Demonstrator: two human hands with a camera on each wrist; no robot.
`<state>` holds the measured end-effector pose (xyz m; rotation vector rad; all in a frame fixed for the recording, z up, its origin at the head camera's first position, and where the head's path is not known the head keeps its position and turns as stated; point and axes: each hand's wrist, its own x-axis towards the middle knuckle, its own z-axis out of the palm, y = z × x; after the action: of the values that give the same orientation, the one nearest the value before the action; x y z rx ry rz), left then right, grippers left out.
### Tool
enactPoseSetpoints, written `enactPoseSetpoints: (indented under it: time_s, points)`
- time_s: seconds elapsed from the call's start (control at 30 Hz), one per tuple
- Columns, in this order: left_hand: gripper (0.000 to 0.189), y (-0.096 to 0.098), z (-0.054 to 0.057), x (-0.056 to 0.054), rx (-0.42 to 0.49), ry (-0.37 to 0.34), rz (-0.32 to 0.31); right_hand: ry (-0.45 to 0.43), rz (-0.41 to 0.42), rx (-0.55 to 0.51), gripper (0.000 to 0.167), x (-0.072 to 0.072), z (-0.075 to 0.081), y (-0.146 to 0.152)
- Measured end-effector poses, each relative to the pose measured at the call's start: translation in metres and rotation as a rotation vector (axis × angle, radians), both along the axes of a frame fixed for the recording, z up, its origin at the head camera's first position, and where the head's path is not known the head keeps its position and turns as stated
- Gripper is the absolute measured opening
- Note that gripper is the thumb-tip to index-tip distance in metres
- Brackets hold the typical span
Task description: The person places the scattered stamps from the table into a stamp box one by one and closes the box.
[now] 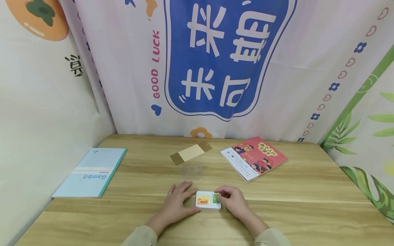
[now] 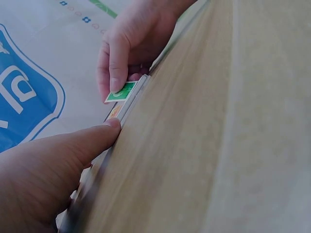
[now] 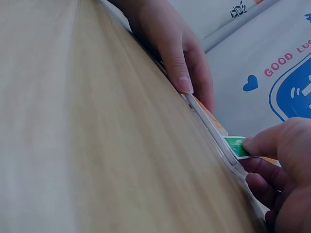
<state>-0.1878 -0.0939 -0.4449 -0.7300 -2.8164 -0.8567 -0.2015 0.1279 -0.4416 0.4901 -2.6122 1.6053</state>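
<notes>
A small white flat case (image 1: 209,206) lies on the table in front of the person, with an orange picture (image 1: 203,200) at its left part. At its left end the left hand (image 1: 176,205) holds it between thumb and index finger, the other fingers spread on the tabletop. The right hand (image 1: 235,201) pinches a small green card (image 1: 216,198) over the case's right end. In the left wrist view the green card (image 2: 122,91) tilts up from the case under the right thumb. The right wrist view shows the green card (image 3: 236,146) overlapping the case's edge.
Just behind the case lies a clear plastic piece (image 1: 191,173), with a tan and brown strip (image 1: 191,153) farther back. A light blue notebook (image 1: 89,172) is at the left, a red illustrated book (image 1: 255,158) at the back right. Printed cloth (image 1: 132,68) hangs behind the wooden table (image 1: 147,160).
</notes>
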Motion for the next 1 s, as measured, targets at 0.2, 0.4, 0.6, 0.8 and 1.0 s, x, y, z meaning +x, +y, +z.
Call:
enactPoseSetpoints:
  time_s: [0.2,0.4,0.6,0.8,1.0]
  points:
    - [0.065,-0.0001,-0.0002,-0.0004,0.003,0.0,-0.001,0.027,-0.005,0.035,0.012,0.0019,-0.0005,-0.002]
    - [0.064,-0.0004,-0.0015,-0.0012,0.007,0.008,-0.008,0.091,-0.023,0.132,0.012,0.0043,-0.0017,-0.0034]
    - [0.064,-0.0011,-0.0007,-0.001,0.007,0.008,-0.008,0.163,-0.04,0.189,0.012,0.0037,-0.002,-0.0053]
    - [0.064,-0.0014,-0.0003,-0.0008,0.004,0.007,-0.011,0.167,-0.06,0.213,0.011,0.0038,-0.0023,-0.006]
    - [0.066,-0.0015,-0.0006,0.0001,0.012,0.003,-0.014,0.139,-0.067,0.149,0.011,0.0047,-0.0029,-0.0062]
